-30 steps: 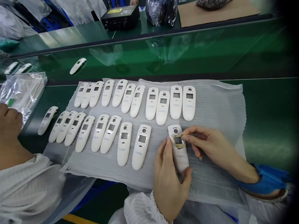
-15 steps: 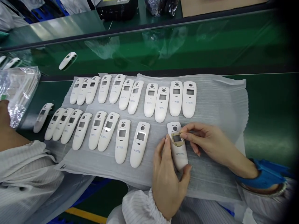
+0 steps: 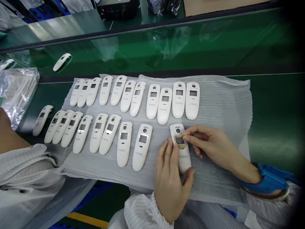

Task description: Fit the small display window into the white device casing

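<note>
from the head camera, the left hand [image 3: 170, 181] is wrapped around the lower half of a white plastic case [image 3: 182, 152] lying on a foam sheet [image 3: 224, 105], thumb at its bottom end and fingertips along its left edge, so it is clamped on the case. the right hand [image 3: 209, 144] comes in from the right with thumb and forefinger pinched together on a small tan-framed window piece [image 3: 180, 141] that sits over the case's screen opening, just below its round hole. the case looks light and stiff, a thin hollow shell with a smooth, probably slippery face — best held by its long side edges as the left hand has it, not by the face. the window piece looks thin and easy to bend or smudge, so i judge its outer edge the right place to grip. the foam sheet is soft and gives a little under pressure. on the sheet two rows of similar cases [image 3: 133, 98] lie face up, close side by side, and one more [image 3: 42, 119] lies just off it on the green table [image 3: 274, 105]. as for containers, a clear plastic bag [image 3: 17, 92] at far left holds pale flat items i cannot make out — and a black box [image 3: 119, 8] at the top edge is shut, contents hidden. a co-worker's sleeve [image 3: 26, 178] fills the lower left.
</note>
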